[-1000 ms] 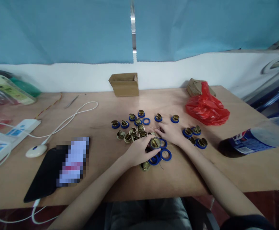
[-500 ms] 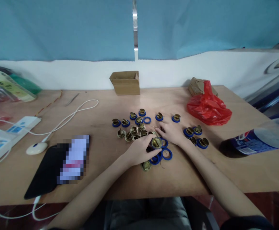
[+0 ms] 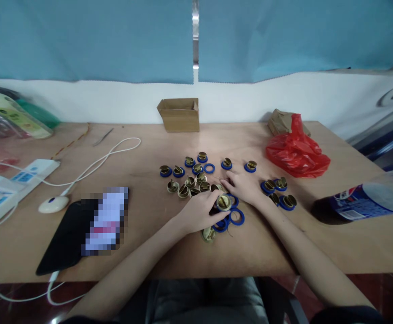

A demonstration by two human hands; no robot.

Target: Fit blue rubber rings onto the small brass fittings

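Note:
My left hand is closed round a round brass fitting, its slotted face turned up. Under and beside it lie several blue rings and another brass fitting. My right hand rests just beyond, its fingers bent at the table beside a thin strand; what its fingertips hold is too small to make out. Left of the hands is a cluster of brass fittings with pale rims. Fittings seated in blue rings stand behind the cluster and to the right.
An open cardboard box stands by the wall. To the right are a red plastic bag and a cola bottle on its side. A phone, a black slab, white cables and a power strip lie left.
The whole view has shifted slightly. Both hands keep nearly the same place, and the brass fitting is still in my left hand.

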